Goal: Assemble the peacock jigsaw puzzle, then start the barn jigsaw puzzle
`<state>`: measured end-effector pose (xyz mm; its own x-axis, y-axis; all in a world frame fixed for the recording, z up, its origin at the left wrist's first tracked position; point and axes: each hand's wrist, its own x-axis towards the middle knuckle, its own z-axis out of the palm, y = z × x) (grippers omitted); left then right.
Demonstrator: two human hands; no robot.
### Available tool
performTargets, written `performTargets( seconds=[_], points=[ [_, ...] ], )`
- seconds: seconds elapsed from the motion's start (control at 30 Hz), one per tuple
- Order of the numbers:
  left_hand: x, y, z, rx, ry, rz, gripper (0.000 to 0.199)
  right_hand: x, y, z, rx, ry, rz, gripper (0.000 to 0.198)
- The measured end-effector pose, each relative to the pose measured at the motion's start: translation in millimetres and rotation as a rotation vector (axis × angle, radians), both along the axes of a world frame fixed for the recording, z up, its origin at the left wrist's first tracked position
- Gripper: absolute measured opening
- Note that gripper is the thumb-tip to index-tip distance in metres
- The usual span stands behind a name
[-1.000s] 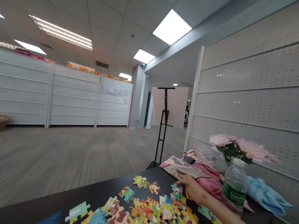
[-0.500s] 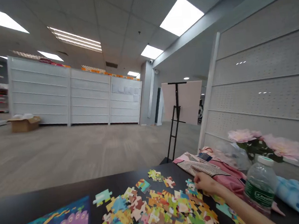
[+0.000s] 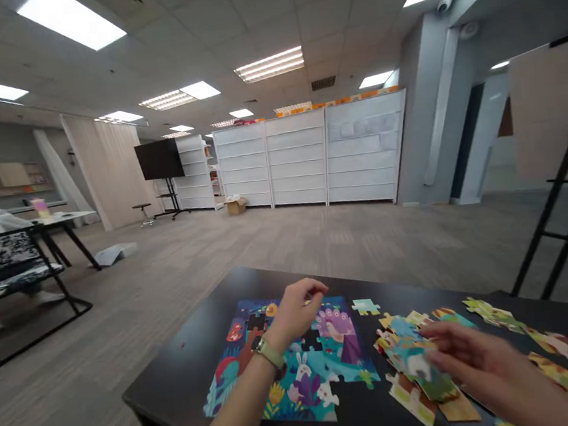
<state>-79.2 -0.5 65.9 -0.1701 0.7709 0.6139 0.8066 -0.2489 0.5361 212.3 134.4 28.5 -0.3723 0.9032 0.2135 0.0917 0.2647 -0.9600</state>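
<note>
The left hand curls over the jigsaw puzzle, its hold unclear from here; if it drags, joins could split. The right hand pinches a blurred piece.

Your left hand is over the partly assembled jigsaw puzzle; your right hand is at loose jigsaw pieces farther right.

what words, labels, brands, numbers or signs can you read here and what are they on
None can be read.
Sheets on the white panel: too small and faint.
Orange strip above: too small.
Watch: nothing legible.
Puzzle and loose pieces: pictures only, some blurred.
</note>
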Motion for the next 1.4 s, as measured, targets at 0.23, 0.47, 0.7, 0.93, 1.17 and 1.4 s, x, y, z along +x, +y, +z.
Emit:
performTargets(
  seconds=[0.23, 0.47, 0.7, 0.93, 1.17, 1.4],
  points=[
    [-32.0, -13.5, -30.1, 0.000, -0.059, 0.053, 0.022, -86.9, -80.0, 7.0, -0.058, -0.283, 0.478, 0.026],
    [-25.7, -11.4, -31.2, 0.001, -0.054, 0.014, 0.023, -80.5, -79.4, -6.3, -0.004, -0.403, 0.427, 0.037],
    [-22.2, -11.8, -35.7, -0.036, -0.019, -0.019, 0.023, -81.8, -88.6, -3.5, -0.197, -0.406, 0.451, 0.032],
    [-21.6, -10.6, -35.8, -0.068, -0.013, -0.039, 0.023, -79.3, -100.9, -12.0, -0.262, -0.526, 0.465, 0.046],
    [-19.3, -10.7, -37.7, -0.130, 0.018, -0.080, 0.024, -81.7, -107.1, 1.6, 0.122, -0.790, 0.448, 0.035],
    [-18.5, -10.8, -41.6, -0.193, 0.050, -0.094, 0.024, -76.3, -109.6, 10.9, 0.402, -0.932, 0.425, 0.031]
  ],
)
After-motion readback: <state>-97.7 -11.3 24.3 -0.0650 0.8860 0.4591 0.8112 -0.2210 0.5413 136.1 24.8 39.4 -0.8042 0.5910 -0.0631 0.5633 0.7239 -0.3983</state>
